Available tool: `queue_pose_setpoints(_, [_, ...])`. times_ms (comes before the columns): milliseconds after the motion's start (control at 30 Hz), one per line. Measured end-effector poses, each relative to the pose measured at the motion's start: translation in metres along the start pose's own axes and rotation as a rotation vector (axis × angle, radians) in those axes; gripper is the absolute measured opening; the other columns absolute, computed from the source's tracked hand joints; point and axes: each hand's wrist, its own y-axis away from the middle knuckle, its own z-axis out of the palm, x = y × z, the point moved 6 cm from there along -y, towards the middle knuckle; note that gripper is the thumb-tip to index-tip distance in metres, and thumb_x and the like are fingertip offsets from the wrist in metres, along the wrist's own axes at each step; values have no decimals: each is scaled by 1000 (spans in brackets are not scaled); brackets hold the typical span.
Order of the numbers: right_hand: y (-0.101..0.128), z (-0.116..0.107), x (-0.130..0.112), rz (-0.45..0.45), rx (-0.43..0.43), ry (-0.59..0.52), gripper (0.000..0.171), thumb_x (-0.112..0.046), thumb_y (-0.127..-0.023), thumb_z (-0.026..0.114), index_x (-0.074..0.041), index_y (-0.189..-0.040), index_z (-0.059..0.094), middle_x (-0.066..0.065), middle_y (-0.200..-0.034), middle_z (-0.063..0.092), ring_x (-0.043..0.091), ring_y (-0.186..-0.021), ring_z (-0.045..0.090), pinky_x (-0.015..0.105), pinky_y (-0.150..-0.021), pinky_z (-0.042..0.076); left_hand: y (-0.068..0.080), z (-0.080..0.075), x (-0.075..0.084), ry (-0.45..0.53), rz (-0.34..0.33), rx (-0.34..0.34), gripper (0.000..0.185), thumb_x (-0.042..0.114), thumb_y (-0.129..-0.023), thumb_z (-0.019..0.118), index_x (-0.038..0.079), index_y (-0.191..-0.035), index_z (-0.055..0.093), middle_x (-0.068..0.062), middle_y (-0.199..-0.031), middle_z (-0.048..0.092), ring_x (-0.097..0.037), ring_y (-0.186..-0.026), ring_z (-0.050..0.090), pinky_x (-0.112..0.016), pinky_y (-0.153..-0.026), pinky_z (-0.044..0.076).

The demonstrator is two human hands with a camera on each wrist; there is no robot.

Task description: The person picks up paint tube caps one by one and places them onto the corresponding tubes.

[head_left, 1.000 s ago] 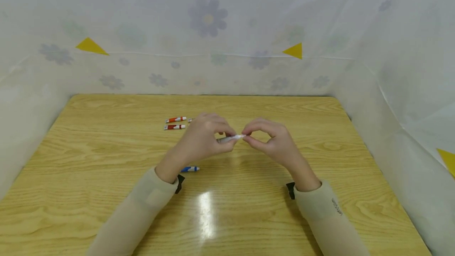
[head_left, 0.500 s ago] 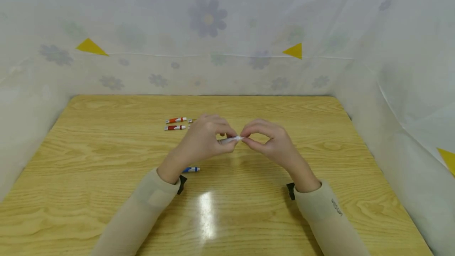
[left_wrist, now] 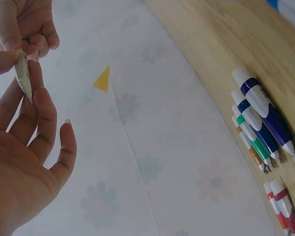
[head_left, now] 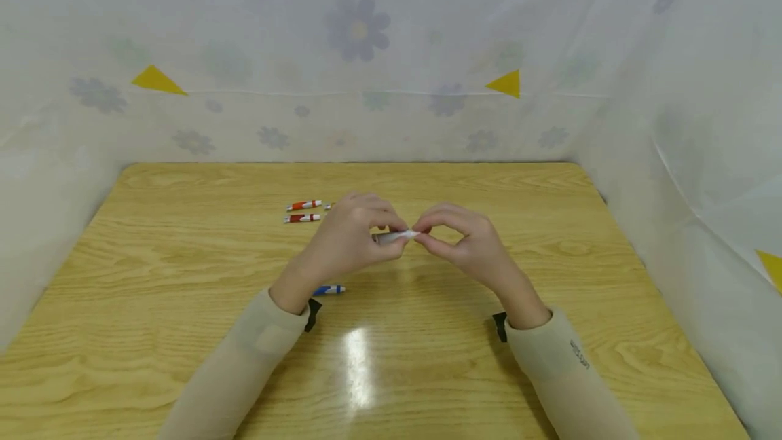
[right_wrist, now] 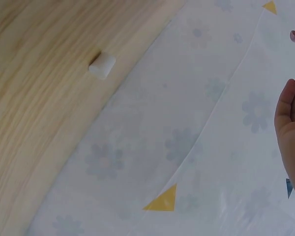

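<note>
My left hand (head_left: 348, 233) pinches a small white and silver paint tube (head_left: 387, 237) between thumb and forefinger, raised over the table. In the left wrist view the tube (left_wrist: 22, 76) slants downward with its crimped end low, and the other fingers of that hand are spread. Facing it, my right hand (head_left: 467, 240) pinches the white tip of the tube with thumb and forefinger. The fingertips of both hands nearly meet there, so the tip is mostly covered. At the edge of the right wrist view, my right hand (right_wrist: 294, 128) shows only in part.
An orange-red tube (head_left: 304, 206) and a dark red tube (head_left: 302, 218) lie on the wooden table (head_left: 183, 277). A blue tube (head_left: 330, 290) lies nearer, partly behind my left wrist. A purple tube (left_wrist: 268, 113) and green tube (left_wrist: 255, 140) lie alongside others. A white cap-like piece (right_wrist: 102, 65) lies apart.
Both hands keep their grip on the tube and stay almost in place. Only slight shifts of the fingers and tube, and of the whole view, can be seen.
</note>
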Motion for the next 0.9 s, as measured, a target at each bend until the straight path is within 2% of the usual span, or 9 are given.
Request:
queue_pose_setpoints(333, [1,0,2,12,-10,16,25,6,-84,80,-10,-103,76,6,-100,75,16,-93,69,22,-88,56,-3,-1,1,10,26,-16,4,18,-87,80,16,-89,83,4,-89,78,-12,-78,66,-31,-73,46])
queue_pose_setpoints(700, [1,-4,1,-60,6,13,36,9,-78,83,-4,-110,74,11,-104,75,20,-96,68,19,-91,54,-2,-2,-3,26,26,-23,5,16,-86,80,15,-90,83,3,-89,78,-10,-75,65,-31,-71,48])
queue_pose_setpoints(900, [0,-3,-3,-98,-10,16,31,9,-80,82,-4,-107,74,10,-103,74,22,-99,69,20,-92,55,-2,-3,-2,39,42,-21,5,16,-86,80,14,-89,83,3,-88,78,-10,-74,65,-29,-69,47])
